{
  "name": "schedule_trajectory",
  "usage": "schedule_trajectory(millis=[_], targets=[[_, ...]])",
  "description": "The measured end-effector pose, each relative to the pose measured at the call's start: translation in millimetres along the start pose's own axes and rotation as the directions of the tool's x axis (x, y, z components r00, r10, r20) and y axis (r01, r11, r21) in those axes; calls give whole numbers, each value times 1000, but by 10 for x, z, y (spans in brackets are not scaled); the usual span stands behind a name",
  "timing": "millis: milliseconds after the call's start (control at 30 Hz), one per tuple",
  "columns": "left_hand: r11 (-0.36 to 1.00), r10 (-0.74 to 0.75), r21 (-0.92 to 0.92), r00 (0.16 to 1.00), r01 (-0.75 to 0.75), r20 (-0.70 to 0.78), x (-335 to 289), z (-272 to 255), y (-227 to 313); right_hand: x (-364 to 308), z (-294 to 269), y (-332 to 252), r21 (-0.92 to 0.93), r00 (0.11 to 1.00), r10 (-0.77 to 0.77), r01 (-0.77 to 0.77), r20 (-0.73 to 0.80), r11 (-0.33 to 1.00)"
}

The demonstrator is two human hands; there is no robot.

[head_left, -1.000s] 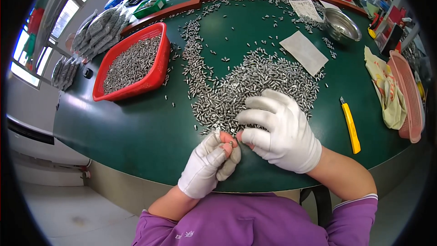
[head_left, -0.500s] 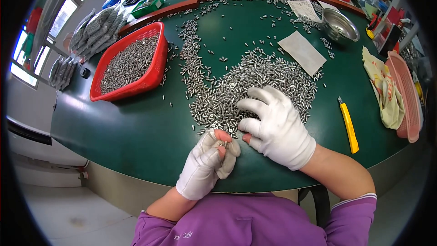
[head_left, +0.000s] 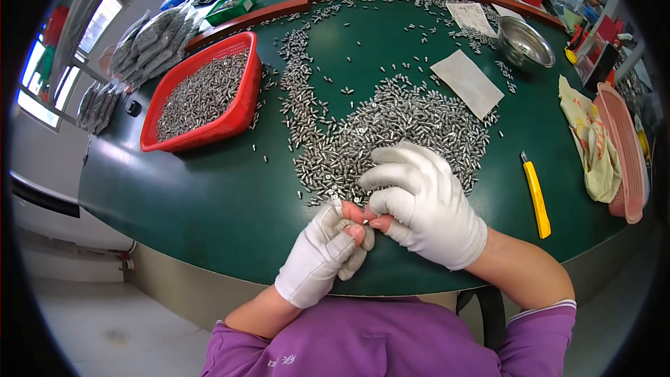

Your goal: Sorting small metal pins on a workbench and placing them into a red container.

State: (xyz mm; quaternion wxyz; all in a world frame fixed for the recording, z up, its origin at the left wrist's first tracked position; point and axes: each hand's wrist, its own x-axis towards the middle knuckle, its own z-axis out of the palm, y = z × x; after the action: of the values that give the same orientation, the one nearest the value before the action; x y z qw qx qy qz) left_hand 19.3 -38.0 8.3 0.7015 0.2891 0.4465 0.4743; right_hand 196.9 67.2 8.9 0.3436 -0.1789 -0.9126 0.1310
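Observation:
Both hands wear white gloves with bare thumb and index tips. My left hand (head_left: pixel 322 255) is closed in a pinch at the near edge of a heap of small silver metal fittings (head_left: pixel 408 115). My right hand (head_left: pixel 431 213) comes in from the right, its thumb and index tip pressed together against the left fingertips. A tiny bright bit of metal (head_left: pixel 366 222) shows where the fingertips meet, mostly covered by them. The right hand's other fingers curve over the heap's near side.
A red plastic basket (head_left: pixel 252 101) full of like fittings stands to the left. On the right lie a yellow utility knife (head_left: pixel 536 199), a cloth (head_left: pixel 593 143) and a pink basket (head_left: pixel 621 160). A paper sheet (head_left: pixel 467 84) and a steel bowl (head_left: pixel 527 42) sit beyond the heap.
My right hand has come off the heap toward the left hand, and its thumb and index have closed at the left fingertips. The left hand has shifted slightly right.

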Motion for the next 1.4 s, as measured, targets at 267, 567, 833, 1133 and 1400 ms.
schedule_trajectory(millis=[267, 567, 833, 1133, 1400], targets=[[1000, -5, -30, 994, 1, -113, -17, 48, 2, 63, -10, -9, 10, 989, -79, 80, -126, 997], [1000, 16, -22, 997, -18, -72, -11, 45, -17, 108, -29, -11, 1, 981, -150, 151, -127, 989], [999, 38, -10, 996, -39, -86, -9, 49, -43, 92, 19, -52, 47, 988, -106, 112, -114, 993], [994, 101, -45, 995, -100, 25, 29, -71, -77, 8, -53, 11, 206, 964, 232, -203, -126, 957], [993, 81, -77, 992, -89, -96, 23, 12, -63, -24, -316, 450, -244, 892, 340, -416, -299, 876]])
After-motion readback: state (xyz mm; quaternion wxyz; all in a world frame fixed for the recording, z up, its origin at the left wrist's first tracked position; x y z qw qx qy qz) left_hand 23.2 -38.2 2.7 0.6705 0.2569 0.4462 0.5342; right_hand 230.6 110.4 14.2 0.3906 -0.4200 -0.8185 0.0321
